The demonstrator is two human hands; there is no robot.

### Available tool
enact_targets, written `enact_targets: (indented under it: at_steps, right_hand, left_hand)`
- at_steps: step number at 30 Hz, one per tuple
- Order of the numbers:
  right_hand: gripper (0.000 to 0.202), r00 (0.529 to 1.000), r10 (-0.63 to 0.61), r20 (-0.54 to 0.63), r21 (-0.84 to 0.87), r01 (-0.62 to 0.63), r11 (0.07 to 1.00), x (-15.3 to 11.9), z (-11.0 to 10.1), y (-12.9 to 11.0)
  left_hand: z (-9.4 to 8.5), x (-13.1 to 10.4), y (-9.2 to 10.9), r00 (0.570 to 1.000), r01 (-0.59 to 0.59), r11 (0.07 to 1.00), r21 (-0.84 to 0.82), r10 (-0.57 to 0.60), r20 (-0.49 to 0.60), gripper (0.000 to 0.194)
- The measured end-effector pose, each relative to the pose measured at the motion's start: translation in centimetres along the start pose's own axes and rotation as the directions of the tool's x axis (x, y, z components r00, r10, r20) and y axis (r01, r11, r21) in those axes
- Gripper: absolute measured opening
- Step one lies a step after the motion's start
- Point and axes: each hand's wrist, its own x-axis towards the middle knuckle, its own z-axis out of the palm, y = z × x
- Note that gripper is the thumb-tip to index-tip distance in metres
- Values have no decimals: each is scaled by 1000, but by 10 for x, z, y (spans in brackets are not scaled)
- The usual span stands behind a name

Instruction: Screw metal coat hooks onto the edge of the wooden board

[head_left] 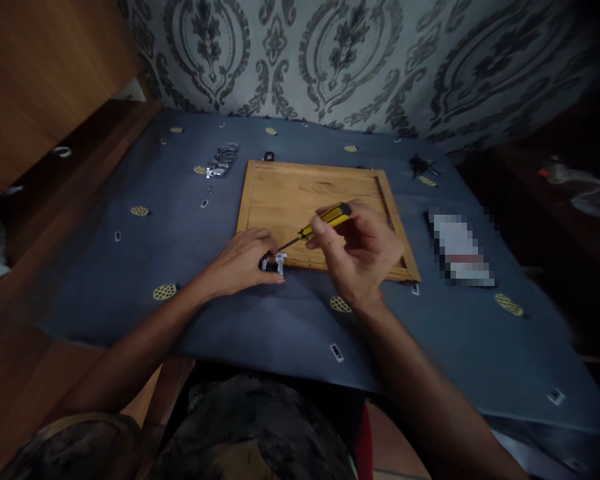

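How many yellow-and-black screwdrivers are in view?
1: the screwdriver is in the right hand, its shaft pointing toward the metal fitting at the left hand, by the near edge of the wooden panel. No other shows.

Blue-clothed table (280, 333). Centre: wooden panel (300, 193). Around it, clockwise: small black item (269, 157), eleven o'clock; dark clump (422, 166), two; pixelated object (461, 250), between three and four; metal hinges (217, 171), ten.

The left forearm (155, 337) and right forearm (425, 373) cross the desk's (280, 327) near edge, slanting inward. The left hand (245, 261), back upward, grips with thumb nearest that edge; the right hand (365, 250) grips too, thumb forward, fingers curled.
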Motion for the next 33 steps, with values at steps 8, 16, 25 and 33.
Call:
enact_targets:
  at_steps: [8,16,25,33]
  right_hand:
    - [27,999,42,-1,-27,-42,999,2,-5,-2]
    - [19,997,51,55,-31,-50,998,0,-3,2]
    - [18,993,76,87,-33,-74,997,-3,-2,7]
    - [31,947,176,269,129,-216,968,9,-9,-1]
  left_hand:
    - [-3,0,1,1000,-4,1000,4,4,14,28]
    - [-1,-1,1,1000,-3,1000,6,3,-1,28]
    - [-2,0,2,1000,15,1000,10,-15,14,29]
    - [0,0,-1,1000,1,1000,6,-1,5,31]
